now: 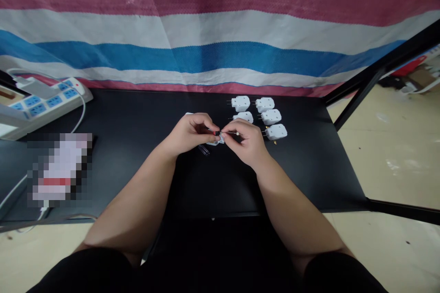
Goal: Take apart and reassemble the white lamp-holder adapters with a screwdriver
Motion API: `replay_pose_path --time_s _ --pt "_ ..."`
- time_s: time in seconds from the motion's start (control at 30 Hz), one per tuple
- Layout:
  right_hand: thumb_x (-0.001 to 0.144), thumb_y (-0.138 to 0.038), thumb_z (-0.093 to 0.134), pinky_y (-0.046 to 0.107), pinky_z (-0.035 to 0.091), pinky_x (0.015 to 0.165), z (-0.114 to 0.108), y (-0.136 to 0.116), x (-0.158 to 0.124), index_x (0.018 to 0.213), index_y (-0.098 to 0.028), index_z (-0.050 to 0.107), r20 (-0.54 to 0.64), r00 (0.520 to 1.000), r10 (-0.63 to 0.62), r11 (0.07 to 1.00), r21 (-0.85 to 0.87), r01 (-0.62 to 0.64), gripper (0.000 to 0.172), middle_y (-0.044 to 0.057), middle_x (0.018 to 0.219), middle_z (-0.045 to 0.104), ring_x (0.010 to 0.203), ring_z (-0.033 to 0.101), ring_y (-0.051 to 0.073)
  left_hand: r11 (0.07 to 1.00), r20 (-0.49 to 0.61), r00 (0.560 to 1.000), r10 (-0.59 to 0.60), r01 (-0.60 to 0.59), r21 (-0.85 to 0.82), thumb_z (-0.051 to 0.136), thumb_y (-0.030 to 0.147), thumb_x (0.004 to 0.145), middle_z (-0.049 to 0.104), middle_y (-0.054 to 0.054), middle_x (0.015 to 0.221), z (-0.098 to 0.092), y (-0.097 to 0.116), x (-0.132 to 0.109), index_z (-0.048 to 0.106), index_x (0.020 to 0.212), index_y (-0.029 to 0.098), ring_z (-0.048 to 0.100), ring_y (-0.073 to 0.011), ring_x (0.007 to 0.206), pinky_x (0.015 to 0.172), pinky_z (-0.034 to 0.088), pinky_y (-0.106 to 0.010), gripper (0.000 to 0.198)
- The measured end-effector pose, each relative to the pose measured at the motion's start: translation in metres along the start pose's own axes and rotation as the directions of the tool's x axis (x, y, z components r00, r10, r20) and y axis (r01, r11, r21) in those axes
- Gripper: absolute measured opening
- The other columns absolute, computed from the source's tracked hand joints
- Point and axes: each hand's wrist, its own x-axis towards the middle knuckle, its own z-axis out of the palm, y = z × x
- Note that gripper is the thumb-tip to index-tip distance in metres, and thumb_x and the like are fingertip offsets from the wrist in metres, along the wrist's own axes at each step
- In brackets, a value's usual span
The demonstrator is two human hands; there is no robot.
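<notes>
Over the near middle of the black table [192, 183], the left hand [192, 133] pinches a small black part [217, 133] while the right hand [245, 139] pinches a thin pin [229, 133] meeting it, a fitting step needing steady alignment, five white plugs [266, 116] just beyond.

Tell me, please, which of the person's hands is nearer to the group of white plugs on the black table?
The right hand. It sits just beside the white plugs, almost touching the nearest one. The left hand is farther off, on the other side of the right hand.
</notes>
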Motion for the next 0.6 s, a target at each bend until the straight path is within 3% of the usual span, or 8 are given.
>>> replay_pose_path --time_s 0.6 --pt "0.100 -0.022 0.068 0.039 0.057 0.073 0.0062 0.0002 -0.0014 0.090 -0.026 0.072 -0.059 0.998 -0.001 0.999 0.038 0.004 0.011 0.003 0.087 0.075 0.080 0.068 0.020 1.000 -0.007 1.000 -0.029 0.029 -0.004 0.106 0.031 0.077 0.082 -0.007 0.089 0.0015 -0.0018 -0.0003 0.084 0.092 0.014 0.085 -0.0187 0.080 0.076 0.072 -0.027 0.032"
